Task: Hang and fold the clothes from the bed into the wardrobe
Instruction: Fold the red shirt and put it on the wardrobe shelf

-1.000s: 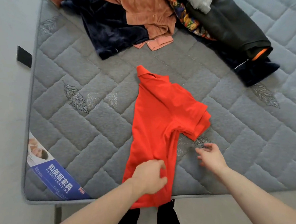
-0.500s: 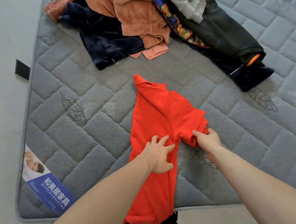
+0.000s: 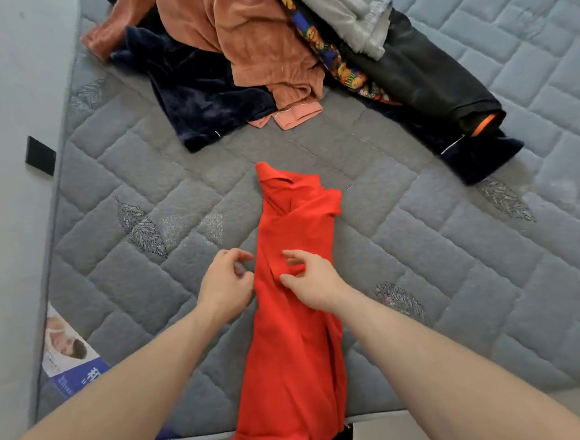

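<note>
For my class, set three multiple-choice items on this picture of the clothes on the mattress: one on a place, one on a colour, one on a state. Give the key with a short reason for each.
1. Where does the heap of unfolded clothes lie, seen from the red shirt?
A. At the far side of the mattress
B. On the floor
C. Beneath the shirt

2. What colour is the garment on top of the heap's left part?
A. White
B. Rust brown
C. Green

3. How does the red shirt lie?
A. Spread out with both sleeves wide
B. Rolled into a ball
C. Folded into a long narrow strip, its lower end over the mattress edge

Key:
1 A, the heap sits beyond the shirt's collar, toward the top of the view.
2 B, the rust brown garment lies over the dark blue one.
3 C, both sides are turned in, with the left hand beside it and the right hand on it.
</note>
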